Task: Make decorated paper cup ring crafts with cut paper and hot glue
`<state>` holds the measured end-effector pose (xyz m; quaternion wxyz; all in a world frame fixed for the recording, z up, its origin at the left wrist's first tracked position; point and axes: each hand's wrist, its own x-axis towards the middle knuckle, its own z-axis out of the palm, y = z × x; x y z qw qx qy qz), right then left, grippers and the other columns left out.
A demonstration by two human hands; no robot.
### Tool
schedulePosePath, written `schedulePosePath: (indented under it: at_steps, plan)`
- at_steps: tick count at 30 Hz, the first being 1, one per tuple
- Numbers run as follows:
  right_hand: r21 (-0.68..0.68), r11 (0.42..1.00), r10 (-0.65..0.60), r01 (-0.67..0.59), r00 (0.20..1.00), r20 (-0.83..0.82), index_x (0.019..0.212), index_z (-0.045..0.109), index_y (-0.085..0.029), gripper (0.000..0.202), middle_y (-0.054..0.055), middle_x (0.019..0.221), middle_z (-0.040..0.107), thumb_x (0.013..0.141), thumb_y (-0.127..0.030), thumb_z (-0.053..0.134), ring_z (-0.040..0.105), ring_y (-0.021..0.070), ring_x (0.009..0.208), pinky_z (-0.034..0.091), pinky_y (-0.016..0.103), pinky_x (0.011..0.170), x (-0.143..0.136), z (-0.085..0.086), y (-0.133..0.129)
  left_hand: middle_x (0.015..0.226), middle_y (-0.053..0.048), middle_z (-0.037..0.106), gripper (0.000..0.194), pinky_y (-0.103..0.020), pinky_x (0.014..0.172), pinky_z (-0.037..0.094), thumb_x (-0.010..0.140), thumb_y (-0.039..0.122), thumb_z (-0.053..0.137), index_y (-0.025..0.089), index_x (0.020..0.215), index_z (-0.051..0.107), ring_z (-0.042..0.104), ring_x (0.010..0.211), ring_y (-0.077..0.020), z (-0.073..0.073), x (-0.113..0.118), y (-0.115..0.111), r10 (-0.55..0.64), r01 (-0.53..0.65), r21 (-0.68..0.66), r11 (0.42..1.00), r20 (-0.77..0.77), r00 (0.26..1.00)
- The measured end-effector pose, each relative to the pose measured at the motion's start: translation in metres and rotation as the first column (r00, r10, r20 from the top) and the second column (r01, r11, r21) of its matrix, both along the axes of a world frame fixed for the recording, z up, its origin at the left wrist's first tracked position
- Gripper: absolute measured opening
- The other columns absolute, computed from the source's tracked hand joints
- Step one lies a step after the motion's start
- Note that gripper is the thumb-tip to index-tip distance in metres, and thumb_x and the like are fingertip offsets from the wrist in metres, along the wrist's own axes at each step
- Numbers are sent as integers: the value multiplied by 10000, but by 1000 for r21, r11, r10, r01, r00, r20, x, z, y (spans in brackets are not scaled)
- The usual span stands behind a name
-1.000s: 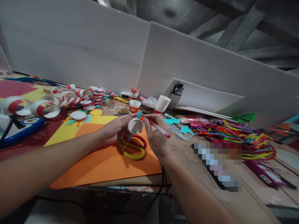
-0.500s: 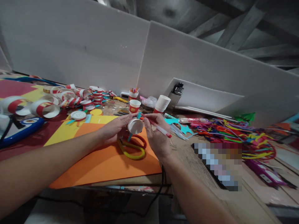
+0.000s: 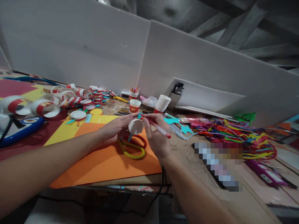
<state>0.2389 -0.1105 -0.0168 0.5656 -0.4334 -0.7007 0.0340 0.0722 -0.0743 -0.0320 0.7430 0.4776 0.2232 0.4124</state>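
Note:
My left hand (image 3: 116, 128) is closed on a small white round piece (image 3: 135, 127), which looks like a cut-off paper cup bottom, with blue paper strips (image 3: 130, 137) sticking out of its edge. Between the fingers of my right hand (image 3: 158, 133) is a pen (image 3: 161, 130) with a clear barrel and a red end; its tip is at the upper edge of the round piece, by a blue strip. Below both hands, scissors (image 3: 133, 154) with yellow and red handles lie on orange paper (image 3: 105, 168). Their blades are hidden.
White and red paper rings (image 3: 44, 107) and cut cup pieces (image 3: 78, 115) lie at left. Behind the hands stand a paper cup (image 3: 135, 105), a cup stack (image 3: 162, 103) and a bottle (image 3: 175, 96). Colourful pipe cleaners (image 3: 233, 130) and a blurred flat object (image 3: 217, 166) are at right.
Almost nothing differs. The white round piece is turned slightly and shifted a little; both hands stay in place around it, with the pen still at its upper edge.

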Motion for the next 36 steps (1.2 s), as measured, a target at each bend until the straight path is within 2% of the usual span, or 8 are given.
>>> schedulePosePath:
  at_steps: [7,14,36]
  plan:
    - [13,1000,-4,4,1000,13,945,634,-222,90,54,920,694,889,-274,585,668,184,864,558,364,804,0,2,-1,915,-85,681,483,-221,432,495,866,440,611,241,1306,590,635,626,-157,-1,-1,0,-8,9,-12,1000,13,1000]
    - [-1,1000,-22,22,999,28,947,628,-229,98,53,919,689,897,-297,580,662,184,862,556,363,809,0,2,-1,860,-71,675,467,-206,416,475,866,416,621,229,1293,603,626,600,-147,0,0,-1,-14,15,-20,1000,33,999]
    - [3,1000,-22,22,1000,17,952,633,-221,100,59,930,693,892,-284,585,661,188,868,552,380,807,1,2,0,883,-73,666,504,-212,403,487,837,444,646,233,1292,594,630,617,-156,1,0,-1,5,-5,-17,1000,3,1000]
